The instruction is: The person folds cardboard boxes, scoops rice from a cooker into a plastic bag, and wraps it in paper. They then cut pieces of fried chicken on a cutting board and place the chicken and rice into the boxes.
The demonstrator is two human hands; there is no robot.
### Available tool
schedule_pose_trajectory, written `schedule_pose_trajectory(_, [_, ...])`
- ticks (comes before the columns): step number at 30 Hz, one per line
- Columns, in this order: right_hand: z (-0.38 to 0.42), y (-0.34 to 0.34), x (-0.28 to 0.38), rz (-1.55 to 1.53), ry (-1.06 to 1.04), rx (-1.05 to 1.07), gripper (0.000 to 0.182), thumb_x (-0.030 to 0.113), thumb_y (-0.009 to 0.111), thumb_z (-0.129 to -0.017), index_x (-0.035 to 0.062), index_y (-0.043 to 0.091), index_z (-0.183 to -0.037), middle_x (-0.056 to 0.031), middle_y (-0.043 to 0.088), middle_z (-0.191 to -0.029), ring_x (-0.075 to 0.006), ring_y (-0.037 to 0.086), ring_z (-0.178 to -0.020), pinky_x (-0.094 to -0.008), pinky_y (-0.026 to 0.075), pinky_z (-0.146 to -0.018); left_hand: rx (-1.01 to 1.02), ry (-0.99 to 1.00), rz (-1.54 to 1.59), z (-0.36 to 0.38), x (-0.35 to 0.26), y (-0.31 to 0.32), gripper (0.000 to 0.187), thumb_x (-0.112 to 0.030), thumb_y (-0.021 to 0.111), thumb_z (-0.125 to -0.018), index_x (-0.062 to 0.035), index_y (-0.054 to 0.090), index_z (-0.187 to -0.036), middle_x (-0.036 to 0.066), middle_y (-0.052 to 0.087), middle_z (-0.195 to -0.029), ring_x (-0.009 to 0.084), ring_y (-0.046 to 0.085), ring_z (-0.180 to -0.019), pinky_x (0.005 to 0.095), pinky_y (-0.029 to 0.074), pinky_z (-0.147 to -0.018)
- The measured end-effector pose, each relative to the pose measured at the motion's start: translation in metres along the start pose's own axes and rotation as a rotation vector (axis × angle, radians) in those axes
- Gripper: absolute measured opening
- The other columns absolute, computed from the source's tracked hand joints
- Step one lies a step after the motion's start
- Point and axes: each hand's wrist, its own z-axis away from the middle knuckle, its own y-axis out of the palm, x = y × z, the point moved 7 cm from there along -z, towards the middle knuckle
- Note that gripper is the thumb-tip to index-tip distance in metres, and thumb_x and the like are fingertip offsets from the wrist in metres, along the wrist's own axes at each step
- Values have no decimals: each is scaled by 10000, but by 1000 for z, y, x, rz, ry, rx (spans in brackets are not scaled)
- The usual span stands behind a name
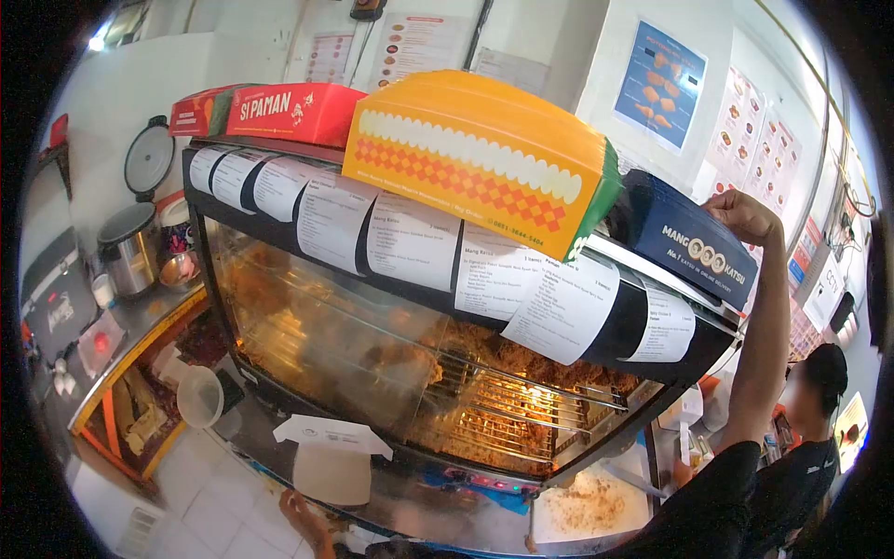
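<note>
My right hand point(738, 220) is raised at the upper right, its bent fingers gripping the top edge of a navy blue food box point(687, 244) lettered "MANG KATSU". That box sits on the right end of the glass display warmer point(345, 312), beside a large yellow box point(466, 154). Low in the view, my left hand point(305, 524) is by the front edge of the steel counter point(410, 494); its fingers are blurred. Nearest to it, an opened white paper box point(332, 466) stands on the counter. Fried pieces point(559, 373) lie on the warmer's racks.
Printed order slips point(414, 238) hang along the warmer's top edge. Red boxes point(296, 114) stand at its left end. A clear plastic tub point(200, 396) and a steel pot point(128, 247) are on the left. A crumb-covered white board point(596, 498) and a person in black point(801, 484) are at right.
</note>
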Motion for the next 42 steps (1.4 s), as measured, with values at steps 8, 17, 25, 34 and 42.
schedule_pose_trajectory(8, [43,-4,-5,-18,17,-52,376,245,707,-965,-89,718,-1137,-144,757,-1106,-184,694,-966,-330,549,-910,-100,-20,-4,-7,6,-11,431,-269,586,-1014,7,512,-1337,132,494,-1317,258,469,-1264,412,358,-1110])
schedule_pose_trajectory(17, [29,-10,-6,207,85,-80,364,322,679,-996,-31,749,-1054,-39,743,-893,-105,625,-802,-286,525,-789,-47,-8,-85,3,0,-1,372,-276,518,-1067,5,502,-1310,140,486,-1292,290,492,-1226,415,388,-1066])
schedule_pose_trajectory(25, [12,2,-10,-11,139,-21,410,302,608,-1037,-86,724,-1102,-102,762,-971,-132,677,-856,-291,558,-782,-72,-33,44,18,-11,3,379,-291,522,-1066,-3,503,-1311,150,508,-1290,298,491,-1234,435,381,-1070])
schedule_pose_trajectory(34, [10,16,32,528,12,-215,294,177,655,-982,-8,734,-1196,-50,760,-943,-94,643,-743,-265,550,-688,-112,-32,-9,25,-13,-3,387,-300,517,-1072,-5,498,-1323,160,522,-1271,301,507,-1220,439,386,-1058])
schedule_pose_trajectory(42, [4,13,23,353,145,-31,312,161,674,-955,-34,724,-1194,-29,748,-893,-67,625,-719,-252,538,-634,-54,40,-17,27,-1,4,316,-239,516,-1080,-12,501,-1299,144,524,-1274,268,505,-1208,409,402,-1040])
